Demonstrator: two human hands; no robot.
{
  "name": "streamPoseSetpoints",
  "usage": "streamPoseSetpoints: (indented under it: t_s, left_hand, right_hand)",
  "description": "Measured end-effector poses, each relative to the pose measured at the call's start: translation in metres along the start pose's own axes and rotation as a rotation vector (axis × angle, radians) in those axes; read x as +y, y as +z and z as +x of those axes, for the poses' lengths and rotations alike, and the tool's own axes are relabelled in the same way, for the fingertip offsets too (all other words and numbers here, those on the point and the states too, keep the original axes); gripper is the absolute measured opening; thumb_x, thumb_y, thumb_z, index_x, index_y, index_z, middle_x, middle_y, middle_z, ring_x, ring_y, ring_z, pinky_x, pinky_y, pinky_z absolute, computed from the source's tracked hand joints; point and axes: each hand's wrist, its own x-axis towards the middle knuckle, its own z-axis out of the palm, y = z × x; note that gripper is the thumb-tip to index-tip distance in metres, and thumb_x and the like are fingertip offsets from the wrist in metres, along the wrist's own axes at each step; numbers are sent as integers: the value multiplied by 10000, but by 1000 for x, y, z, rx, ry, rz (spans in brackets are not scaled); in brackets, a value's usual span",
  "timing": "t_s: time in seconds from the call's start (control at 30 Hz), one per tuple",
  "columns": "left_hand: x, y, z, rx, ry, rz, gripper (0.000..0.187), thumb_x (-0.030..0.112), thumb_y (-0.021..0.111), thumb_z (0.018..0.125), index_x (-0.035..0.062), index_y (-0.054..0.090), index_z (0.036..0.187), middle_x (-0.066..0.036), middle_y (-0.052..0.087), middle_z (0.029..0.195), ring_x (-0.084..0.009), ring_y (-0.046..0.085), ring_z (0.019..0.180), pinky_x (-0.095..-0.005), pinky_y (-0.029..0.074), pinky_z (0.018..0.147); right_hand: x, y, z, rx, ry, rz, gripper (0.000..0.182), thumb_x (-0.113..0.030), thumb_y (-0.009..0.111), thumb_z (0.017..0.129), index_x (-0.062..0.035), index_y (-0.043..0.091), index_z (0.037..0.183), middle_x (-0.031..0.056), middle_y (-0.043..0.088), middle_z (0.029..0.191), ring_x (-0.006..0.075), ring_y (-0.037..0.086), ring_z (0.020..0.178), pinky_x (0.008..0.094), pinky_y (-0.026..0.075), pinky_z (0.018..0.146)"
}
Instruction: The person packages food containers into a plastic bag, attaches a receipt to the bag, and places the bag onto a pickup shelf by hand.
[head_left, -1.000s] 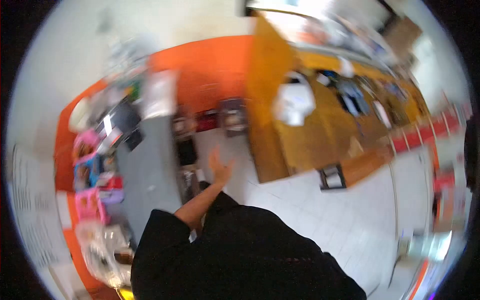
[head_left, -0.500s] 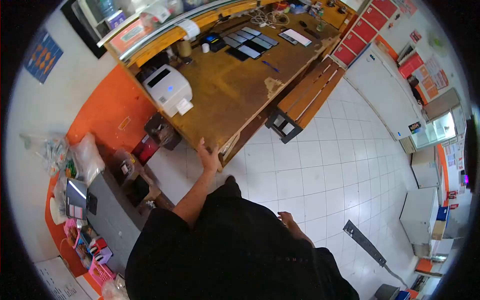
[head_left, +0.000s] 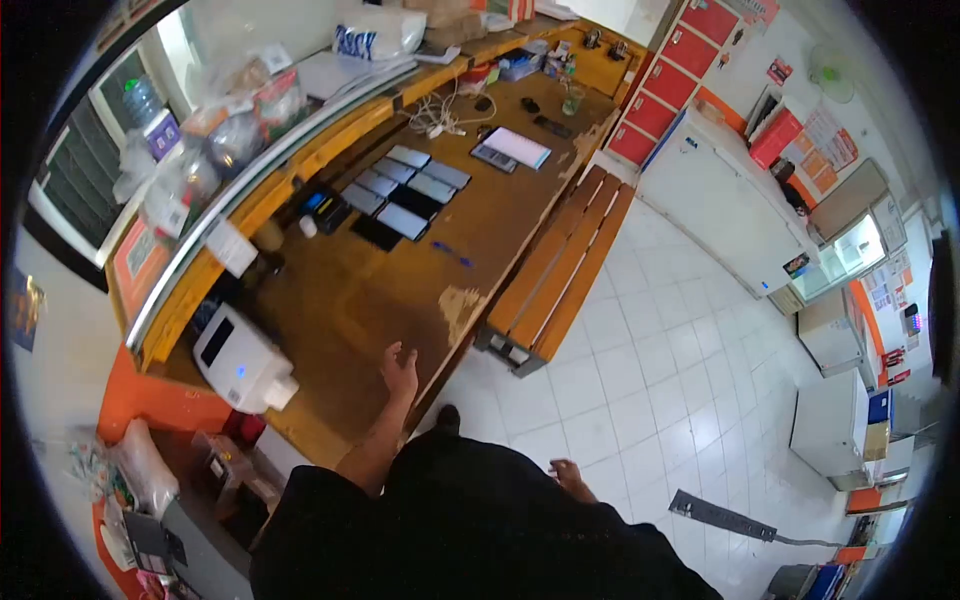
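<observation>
My left hand [head_left: 399,368] hovers open over the near end of a long wooden worktable [head_left: 350,300], fingers spread, holding nothing. A white label printer [head_left: 241,360] stands on the table to its left. My right hand [head_left: 567,476] hangs low by my side over the white tiled floor, fingers loosely curled, with nothing in it. Several dark phones [head_left: 400,195] lie in rows farther up the table, with a blue pen [head_left: 452,253] beside them. My black sleeves and torso fill the bottom of the view.
A wooden bench [head_left: 555,270] runs along the table's right side. A white chest freezer [head_left: 715,215] and red lockers [head_left: 680,70] stand beyond it. Cables, a tablet [head_left: 515,147] and boxes sit at the table's far end. A shelf with bags and bottles lines the left wall.
The view has swung from the orange wall and grey counter to the worktable. My left hand moved from the table's corner edge to over its top. My right hand came into view.
</observation>
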Motion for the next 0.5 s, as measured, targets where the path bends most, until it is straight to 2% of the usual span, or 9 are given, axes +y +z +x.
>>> streamPoseSetpoints:
  t_s: [0.03,0.07,0.1,0.13,0.33,0.43,0.5]
  left_hand:
    - [11,14,14,0,4,-3,402,233,672,878,38,549,1206,-135,547,1228,-290,493,1158,-421,381,1001]
    - [26,24,25,-48,-15,58,398,231,671,878,34,550,1202,-137,555,1217,-291,503,1151,-416,387,998]
    - [34,35,37,-96,-33,122,395,229,670,879,29,551,1198,-140,563,1206,-293,512,1144,-411,392,996]
    - [42,45,48,-97,-28,124,395,229,670,879,29,551,1198,-140,563,1206,-293,512,1144,-411,392,996]
    - [44,115,93,36,-11,27,374,225,664,886,21,564,1183,-149,585,1168,-295,535,1117,-414,422,967]
    - [44,131,96,132,-52,-54,324,209,653,896,19,581,1149,-135,592,1136,-250,550,1075,-386,433,948]
    - [48,141,96,217,-176,-226,285,188,638,908,19,583,1131,-111,597,1105,-203,561,1008,-345,435,927]
  right_hand:
    - [0,-9,-4,15,-261,-365,244,-236,588,871,-125,667,1074,57,673,862,177,633,675,348,489,522]
    - [65,-54,50,15,-261,-363,244,-236,588,871,-125,667,1074,57,673,862,177,633,675,348,489,522]
    - [48,-57,39,65,-231,-392,229,-222,597,862,-118,663,1055,64,665,861,193,627,678,355,489,545]
    - [39,-1,39,114,-203,-420,215,-209,606,853,-110,659,1036,70,658,860,210,621,680,362,490,568]
    - [-101,-105,86,105,-172,-447,216,-279,572,869,-103,657,961,93,669,847,239,631,697,375,499,588]
    - [-157,-129,107,76,-134,-449,248,-321,552,879,-98,655,916,108,675,839,256,636,707,383,505,600]
    - [-192,-131,118,56,-104,-445,279,-349,538,885,-96,655,886,117,680,833,268,640,714,389,509,608]
